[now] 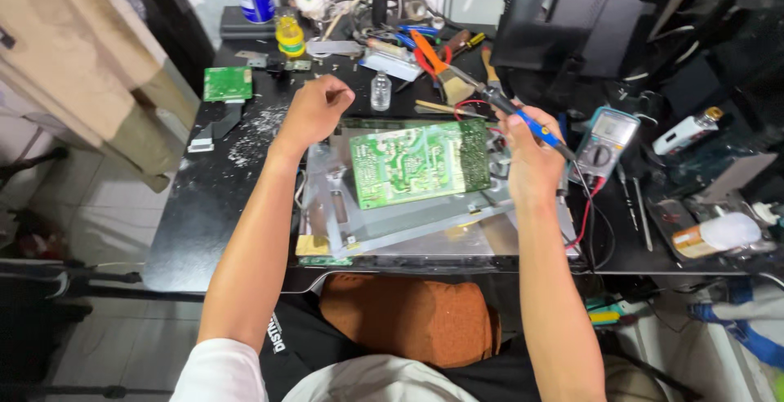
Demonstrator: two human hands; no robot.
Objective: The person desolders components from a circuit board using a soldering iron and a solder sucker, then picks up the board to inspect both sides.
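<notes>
While the black table (204, 206) carries everything, a metal panel (425, 222) lies flat at its front edge, and a green circuit board (420, 163) rests on top of it, slightly tilted. Right of the panel sits a multimeter (606, 137) with red and black leads. The right hand (531, 153) is closed around a blue-handled soldering iron (523, 116) at the board's right edge, its tip pointing away toward a brush (456, 88). The left hand (314, 112) is curled into a loose fist, holding nothing visible, just beyond the board's upper left corner. A small clear bottle (380, 90) stands behind the board.
</notes>
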